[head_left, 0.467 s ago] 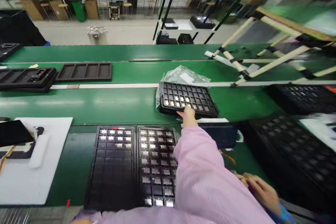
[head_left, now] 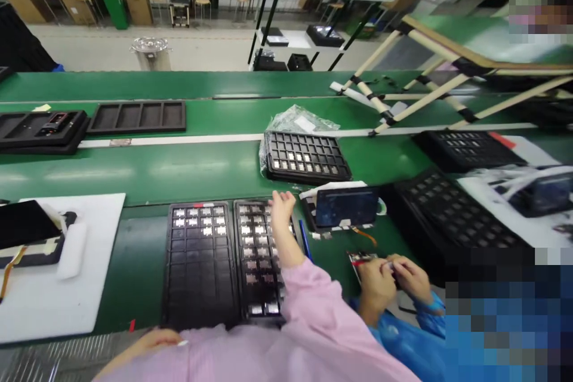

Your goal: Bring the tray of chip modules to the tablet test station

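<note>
My right hand (head_left: 283, 212), in a pink sleeve, hangs over the top of the right-hand black compartment tray (head_left: 264, 309), fingers parted and nothing visible in them. That tray holds many small silvery parts. Beside it lies a second black tray (head_left: 197, 280), its silvery parts in the upper rows only. Farther back, a stack of black trays (head_left: 308, 158) rests on clear plastic wrap (head_left: 304, 116), beyond my fingertips. My left hand (head_left: 156, 339) is low near the table's front edge, below the left tray; its fingers are mostly hidden.
A co-worker's hands (head_left: 396, 280) work on a small device at right. Between us lie a blue pen (head_left: 304, 240) and a dark screen (head_left: 347, 206). More trays (head_left: 452, 209) stand at right. A white board (head_left: 89, 286) with a device lies left; a pipe frame (head_left: 389, 101) stands behind.
My right hand has come away from the front edge of the far tray stack and moved back toward me and left. The view has shifted, showing more of the co-worker.
</note>
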The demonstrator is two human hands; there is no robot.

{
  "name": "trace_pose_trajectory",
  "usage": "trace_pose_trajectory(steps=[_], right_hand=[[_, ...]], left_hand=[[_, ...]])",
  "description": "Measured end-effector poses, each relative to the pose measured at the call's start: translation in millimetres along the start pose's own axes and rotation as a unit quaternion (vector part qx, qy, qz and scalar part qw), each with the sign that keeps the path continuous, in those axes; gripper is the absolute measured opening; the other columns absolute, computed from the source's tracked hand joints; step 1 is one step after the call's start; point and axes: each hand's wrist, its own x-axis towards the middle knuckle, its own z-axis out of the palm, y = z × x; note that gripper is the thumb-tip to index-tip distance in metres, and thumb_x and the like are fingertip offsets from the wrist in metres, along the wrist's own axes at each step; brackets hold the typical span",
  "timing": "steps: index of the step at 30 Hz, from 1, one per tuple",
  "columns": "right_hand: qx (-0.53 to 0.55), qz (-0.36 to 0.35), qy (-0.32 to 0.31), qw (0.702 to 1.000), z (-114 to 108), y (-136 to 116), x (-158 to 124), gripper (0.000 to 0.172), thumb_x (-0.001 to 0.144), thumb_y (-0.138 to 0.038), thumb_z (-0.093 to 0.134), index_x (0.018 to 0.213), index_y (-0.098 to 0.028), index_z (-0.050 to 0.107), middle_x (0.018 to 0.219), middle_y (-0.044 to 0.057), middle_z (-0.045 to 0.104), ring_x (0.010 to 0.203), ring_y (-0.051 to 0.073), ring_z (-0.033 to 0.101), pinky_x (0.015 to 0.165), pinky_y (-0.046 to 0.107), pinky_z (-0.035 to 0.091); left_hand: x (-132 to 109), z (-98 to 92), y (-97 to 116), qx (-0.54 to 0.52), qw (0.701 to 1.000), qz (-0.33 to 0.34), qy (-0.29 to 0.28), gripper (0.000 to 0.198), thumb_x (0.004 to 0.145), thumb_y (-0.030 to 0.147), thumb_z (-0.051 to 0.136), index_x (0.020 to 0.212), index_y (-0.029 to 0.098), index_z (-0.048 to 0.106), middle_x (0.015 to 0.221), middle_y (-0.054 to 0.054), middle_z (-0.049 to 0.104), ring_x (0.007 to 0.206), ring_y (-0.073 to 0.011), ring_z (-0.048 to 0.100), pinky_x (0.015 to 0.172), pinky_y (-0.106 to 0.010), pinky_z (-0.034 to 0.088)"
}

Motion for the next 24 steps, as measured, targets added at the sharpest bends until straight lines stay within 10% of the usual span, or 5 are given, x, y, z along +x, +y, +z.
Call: trace_pose_trajectory(steps=[5,10,16,24], right_hand=[[-0.036,-0.001,-0.071,0.997,-52.1,52.3,-180.6,0.053,0.08,-0.041,0.063,0.128,-0.023,0.045,0.139,0.01,0.045,0.119,0.02,0.052,0.1,0.037,0.043],[-0.087,0.185,-0.165,0.965,-101.8,94.8,-291.4,0.048,0.064,-0.056,0.073,0.092,-0.019,0.063,0.095,0.011,0.069,0.086,0.025,0.066,0.076,0.036,0.051],[-0.139,0.39,-0.163,0.896,-102.9,139.8,-318.7,0.042,0.078,-0.056,0.067,0.071,-0.017,0.054,0.061,0.0,0.06,0.05,0.014,0.058,0.048,0.025,0.045],[-0.179,0.426,-0.161,0.872,-87.6,161.4,-313.3,0.029,0.098,-0.04,0.052,0.099,-0.012,0.059,0.081,0.001,0.06,0.062,0.01,0.058,0.055,0.023,0.049]], left_hand=[[0.9,-12.6,-11.3,0.124,0.983,0.033,0.131,0.04,0.082,0.053,0.06,0.101,0.02,0.072,0.106,-0.01,0.07,0.103,-0.0288,0.062,0.096,-0.042,0.045],[-3.2,-35.9,-7.2,0.264,0.912,0.1,0.297,0.055,0.089,0.046,0.052,0.136,0.018,0.05,0.15,-0.012,0.036,0.143,-0.0292,0.021,0.119,-0.049,0.007],[8.6,-53.9,-29.0,0.625,0.734,0.102,0.245,0.077,0.089,0.05,0.054,0.15,0.017,0.023,0.157,-0.015,0.017,0.146,-0.0324,0.006,0.116,-0.059,0.008],[9.3,-77.2,-38.3,0.643,0.72,0.084,0.247,0.069,0.094,0.048,0.045,0.151,0.017,0.022,0.155,-0.015,0.024,0.144,-0.0306,0.018,0.114,-0.057,0.02]])
